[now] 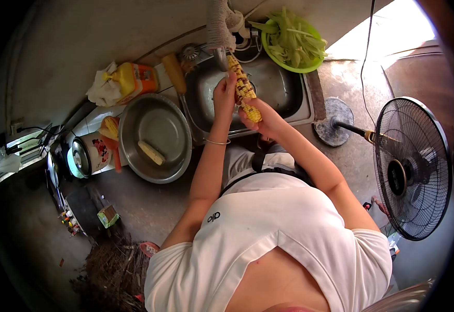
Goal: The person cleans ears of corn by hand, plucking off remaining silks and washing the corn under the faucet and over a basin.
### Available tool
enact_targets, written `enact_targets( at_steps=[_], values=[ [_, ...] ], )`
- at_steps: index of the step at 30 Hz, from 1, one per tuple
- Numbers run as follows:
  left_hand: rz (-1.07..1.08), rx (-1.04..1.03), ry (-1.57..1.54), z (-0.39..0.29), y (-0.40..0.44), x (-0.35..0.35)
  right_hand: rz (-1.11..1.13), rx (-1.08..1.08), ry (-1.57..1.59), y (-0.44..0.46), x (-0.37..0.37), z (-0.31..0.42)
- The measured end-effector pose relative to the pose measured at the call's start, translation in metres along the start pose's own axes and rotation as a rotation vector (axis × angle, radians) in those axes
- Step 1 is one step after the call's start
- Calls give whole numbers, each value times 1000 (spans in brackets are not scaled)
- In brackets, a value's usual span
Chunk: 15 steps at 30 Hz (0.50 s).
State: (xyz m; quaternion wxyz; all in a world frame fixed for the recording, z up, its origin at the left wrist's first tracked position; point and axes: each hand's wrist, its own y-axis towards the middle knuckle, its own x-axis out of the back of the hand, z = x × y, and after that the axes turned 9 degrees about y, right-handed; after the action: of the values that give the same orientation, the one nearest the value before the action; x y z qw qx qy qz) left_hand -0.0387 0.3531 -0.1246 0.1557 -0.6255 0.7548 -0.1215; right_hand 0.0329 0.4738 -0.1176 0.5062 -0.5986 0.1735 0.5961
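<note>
Above the sink basin (289,86), beside the tap (221,60) and reaching towards the near edge, slants a yellow-and-purple corn cob (242,86). The right grip (263,118) is closed around its near end; the left grip (224,94) touches its left side, though I cannot tell how far those fingers wrap round. The cob should be light to lift and stiff along its length, its kernels firm but able to bruise under a hard squeeze, and slick if wet. Its near end and thick middle look the best places to hold. Left of the sink's left edge, a metal bowl (157,117) holds a paler cob (150,153); by the far right corner, husks (294,41) fill a green basket (291,68).
</note>
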Motion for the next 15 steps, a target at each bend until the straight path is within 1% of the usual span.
enact_targets(
  at_steps=[1,2,4,5,7,8,9,11,12,14,15],
  values=[
    [72,-87,-54,5,1,3,87,-28,133,1,6,2],
    [71,-88,-53,10,3,5,89,-28,133,3,11,3],
    [170,-54,-70,2,-3,3,92,-32,123,1,13,4],
    [172,-54,-71,0,-1,5,91,-31,122,0,13,2],
    [136,18,90,-6,2,8,-15,4,-89,-3,2,-2],
    [88,46,111,-7,2,5,-12,3,-74,-3,0,-1],
    [85,46,112,-5,2,3,-10,1,-73,-3,-5,-2],
    [-92,-33,172,-3,4,-1,-114,28,-211,-5,-12,-3],
    [-87,-33,171,-1,3,0,-117,32,-211,-5,-9,-1],
    [-23,-47,182,5,-3,7,63,-20,-31,-5,0,2],
    [-22,-43,184,5,-3,10,61,-20,-28,-5,2,2]
  ],
)
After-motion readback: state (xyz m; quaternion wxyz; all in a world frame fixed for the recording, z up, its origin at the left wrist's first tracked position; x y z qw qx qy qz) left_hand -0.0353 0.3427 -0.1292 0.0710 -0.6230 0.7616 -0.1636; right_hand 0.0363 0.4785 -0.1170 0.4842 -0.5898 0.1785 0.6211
